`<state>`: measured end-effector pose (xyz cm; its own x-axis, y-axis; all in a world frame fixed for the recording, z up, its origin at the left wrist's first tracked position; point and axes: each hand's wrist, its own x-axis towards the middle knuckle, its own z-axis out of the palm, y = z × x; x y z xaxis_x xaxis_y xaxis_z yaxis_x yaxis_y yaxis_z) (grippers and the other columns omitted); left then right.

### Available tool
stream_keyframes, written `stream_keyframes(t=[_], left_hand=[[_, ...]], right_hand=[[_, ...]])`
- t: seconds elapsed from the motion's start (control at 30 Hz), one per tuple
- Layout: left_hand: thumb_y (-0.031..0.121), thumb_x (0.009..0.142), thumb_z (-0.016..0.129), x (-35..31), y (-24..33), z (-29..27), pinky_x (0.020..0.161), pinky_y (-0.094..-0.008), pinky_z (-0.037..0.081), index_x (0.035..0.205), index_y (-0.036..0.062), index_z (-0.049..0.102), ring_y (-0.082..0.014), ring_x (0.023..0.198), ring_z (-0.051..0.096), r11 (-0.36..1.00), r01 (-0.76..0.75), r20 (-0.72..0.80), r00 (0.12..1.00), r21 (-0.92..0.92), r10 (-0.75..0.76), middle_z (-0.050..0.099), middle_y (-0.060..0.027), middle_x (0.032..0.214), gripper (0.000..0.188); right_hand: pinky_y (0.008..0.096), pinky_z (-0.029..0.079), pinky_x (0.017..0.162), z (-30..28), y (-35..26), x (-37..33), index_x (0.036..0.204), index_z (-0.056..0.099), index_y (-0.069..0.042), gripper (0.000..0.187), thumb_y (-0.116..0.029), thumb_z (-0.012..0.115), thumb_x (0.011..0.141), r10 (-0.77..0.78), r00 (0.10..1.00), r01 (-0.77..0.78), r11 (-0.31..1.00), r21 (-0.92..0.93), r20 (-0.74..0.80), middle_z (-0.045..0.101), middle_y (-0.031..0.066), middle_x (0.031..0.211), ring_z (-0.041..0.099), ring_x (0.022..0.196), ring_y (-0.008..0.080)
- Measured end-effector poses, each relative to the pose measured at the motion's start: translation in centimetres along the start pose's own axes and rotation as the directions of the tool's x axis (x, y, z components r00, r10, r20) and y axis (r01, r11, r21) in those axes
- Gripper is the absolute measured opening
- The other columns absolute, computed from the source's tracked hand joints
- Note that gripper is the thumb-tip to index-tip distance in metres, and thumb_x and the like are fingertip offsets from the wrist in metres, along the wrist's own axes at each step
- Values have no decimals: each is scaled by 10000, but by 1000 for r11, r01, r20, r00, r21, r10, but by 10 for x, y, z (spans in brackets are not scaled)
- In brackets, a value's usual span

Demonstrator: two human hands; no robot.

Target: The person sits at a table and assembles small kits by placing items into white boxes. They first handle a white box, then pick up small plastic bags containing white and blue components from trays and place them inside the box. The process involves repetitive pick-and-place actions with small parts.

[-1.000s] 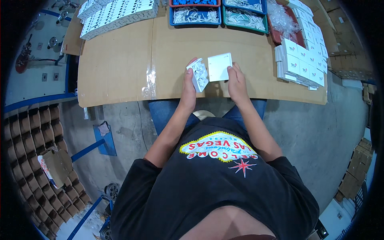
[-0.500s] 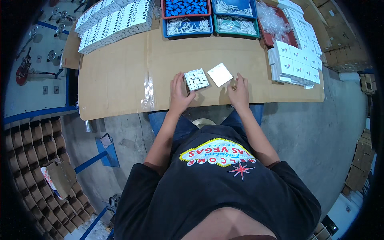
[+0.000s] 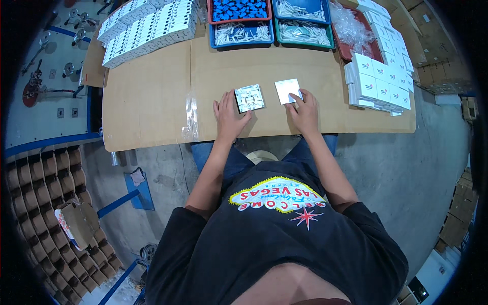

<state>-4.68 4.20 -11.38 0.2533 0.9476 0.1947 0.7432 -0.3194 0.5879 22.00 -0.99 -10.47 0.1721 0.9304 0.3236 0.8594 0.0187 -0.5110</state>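
Cardboard (image 3: 147, 96) leaves room between left hand (image 3: 229, 116), spread by housing (image 3: 249, 98) edge, and right hand (image 3: 305, 113), spread on plate (image 3: 285, 89).

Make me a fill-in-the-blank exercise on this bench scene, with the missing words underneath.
1. The person's ____ hand touches the plain white square.
2. The openwork white square lies to the ____ of the plain one.
3. Small parts heaped in the red tray at the back middle are coloured ____.

Missing words: right; left; blue.

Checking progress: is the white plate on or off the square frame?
Off: cardboard shows between the white plate and the square frame.
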Motion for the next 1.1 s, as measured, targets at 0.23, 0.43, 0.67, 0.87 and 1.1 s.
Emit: stream_keyframes(t=[0.23,0.43,0.67,0.87,1.1], left_hand=[[282,824,715,5,-6,10,1187,-608,125,1519,17,336,-330,1449,353,1000,4,2,1000,-15,-4,439,-180,1507,835],[272,809,713,5,3,11,1193,-607,100,1547,33,272,-309,1452,355,999,35,8,999,-19,-35,411,-170,1530,893],[270,797,715,9,15,8,1191,-608,110,1542,40,288,-319,1433,375,998,61,-4,998,14,-60,423,-183,1513,889],[266,792,715,9,20,6,1195,-597,120,1532,18,304,-331,1444,355,996,76,-3,997,55,-76,420,-192,1515,883],[335,783,721,15,25,8,1193,-596,136,1510,-17,315,-357,1436,360,992,82,24,996,97,-85,420,-214,1507,905]], right_hand=[[495,437,978,7,8,-6,1124,709,-108,362,-222,781,788,9,995,-5,999,38,-103,577,186,1249,536,1169,373],[460,464,953,-14,10,-1,1178,654,-70,368,-167,728,831,109,990,-90,974,206,-86,569,176,1231,566,1116,374],[430,476,950,-76,34,59,1170,648,-54,297,-117,649,880,176,983,-154,947,284,-54,621,159,1173,599,1115,356],[427,530,863,-133,118,197,1135,660,-11,273,-157,602,912,115,971,-69,975,213,-211,689,193,1038,667,971,373],[373,509,905,-132,322,386,1163,687,-5,454,-375,455,1039,473,869,-398,841,368,-142,736,164,1020,688,1008,260]])
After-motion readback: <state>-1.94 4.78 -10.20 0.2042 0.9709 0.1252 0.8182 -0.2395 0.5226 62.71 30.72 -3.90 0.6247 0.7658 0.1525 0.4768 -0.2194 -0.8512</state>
